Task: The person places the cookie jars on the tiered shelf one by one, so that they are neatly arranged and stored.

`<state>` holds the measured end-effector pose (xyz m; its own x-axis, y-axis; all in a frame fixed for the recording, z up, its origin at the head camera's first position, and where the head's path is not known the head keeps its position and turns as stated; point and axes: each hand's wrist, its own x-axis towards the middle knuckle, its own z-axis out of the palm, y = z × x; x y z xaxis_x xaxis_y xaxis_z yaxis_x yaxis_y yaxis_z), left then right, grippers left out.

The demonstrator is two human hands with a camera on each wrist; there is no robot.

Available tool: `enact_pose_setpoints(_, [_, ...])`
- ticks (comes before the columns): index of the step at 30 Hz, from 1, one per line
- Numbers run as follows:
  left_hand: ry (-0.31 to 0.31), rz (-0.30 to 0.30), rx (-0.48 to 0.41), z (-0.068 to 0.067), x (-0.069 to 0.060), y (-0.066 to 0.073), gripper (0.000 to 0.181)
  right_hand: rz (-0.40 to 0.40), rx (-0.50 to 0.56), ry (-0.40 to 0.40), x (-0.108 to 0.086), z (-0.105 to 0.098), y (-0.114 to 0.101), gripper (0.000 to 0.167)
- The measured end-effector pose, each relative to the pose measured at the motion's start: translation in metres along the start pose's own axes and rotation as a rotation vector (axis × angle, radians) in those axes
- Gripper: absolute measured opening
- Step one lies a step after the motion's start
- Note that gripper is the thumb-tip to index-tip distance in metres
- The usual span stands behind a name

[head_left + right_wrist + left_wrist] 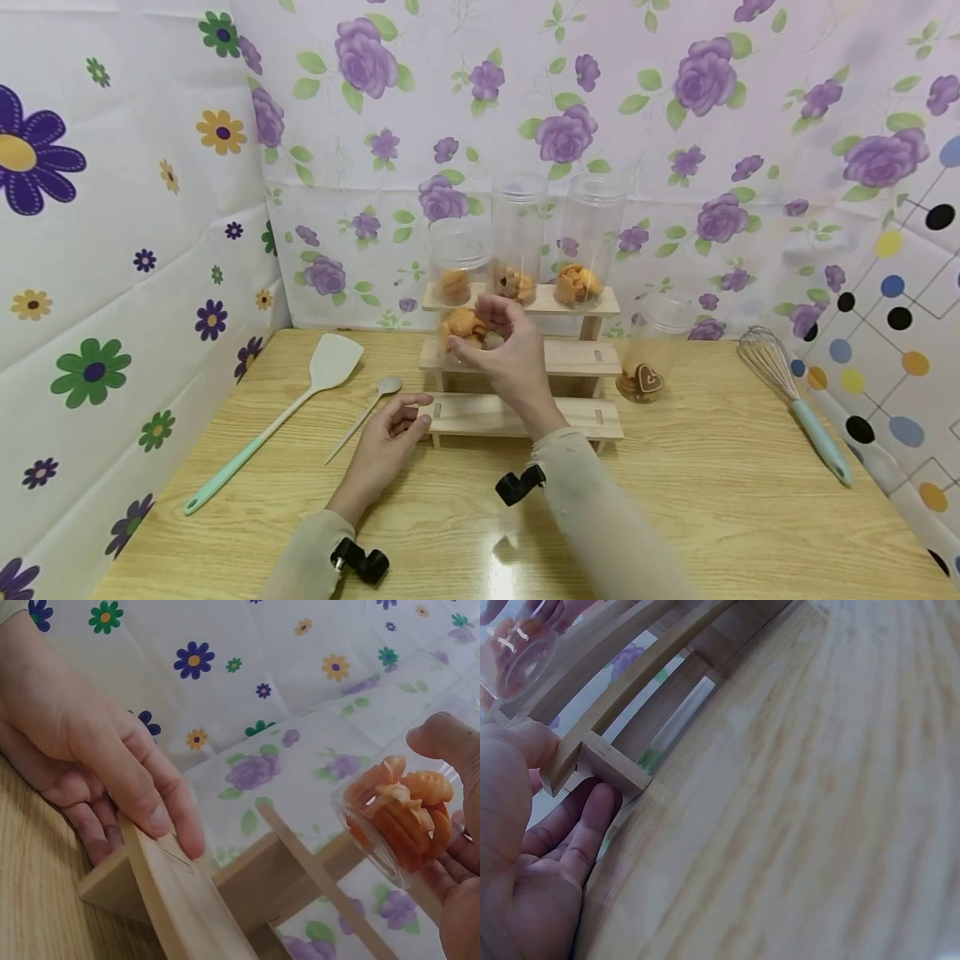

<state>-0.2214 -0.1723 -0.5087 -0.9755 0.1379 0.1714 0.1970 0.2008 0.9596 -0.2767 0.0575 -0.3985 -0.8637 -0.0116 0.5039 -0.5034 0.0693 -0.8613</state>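
My right hand grips a clear jar holding orange snack pieces, at the left end of the middle step of a three-tier wooden rack. Whether the jar's base touches that step cannot be told. My left hand holds the left end of the lowest step; in the left wrist view its thumb is at the board edge and its fingers are beside the support below. Along the top step stand a shorter clear jar and two tall clear jars, each with snacks at the bottom.
Right of the rack stands another clear jar with a heart-shaped biscuit. A whisk lies at the far right. On the left lie a spatula and a small spoon. Flowered cloth hangs behind.
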Motion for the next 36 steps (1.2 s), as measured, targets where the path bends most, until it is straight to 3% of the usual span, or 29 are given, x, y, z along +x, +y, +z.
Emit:
enact_pose_setpoints(7, [-0.009,0.016,-0.009,-0.001,0.000,-0.001,0.031,0.026,-0.024,0.025,-0.002,0.017,0.006,0.069])
enact_pose_setpoints(17, [-0.006,0.019,-0.007,0.000,0.001,-0.003,0.032,0.001,-0.073,0.079,-0.001,0.033,0.012,0.066])
enact_pose_setpoints(30, [-0.004,0.030,-0.020,0.000,0.002,-0.002,0.032,-0.028,-0.089,0.073,-0.006,0.037,0.021,0.070])
enact_pose_setpoints(36, [-0.005,0.022,-0.015,0.000,0.001,-0.003,0.032,-0.004,-0.100,0.061,-0.007,0.037,0.022,0.073])
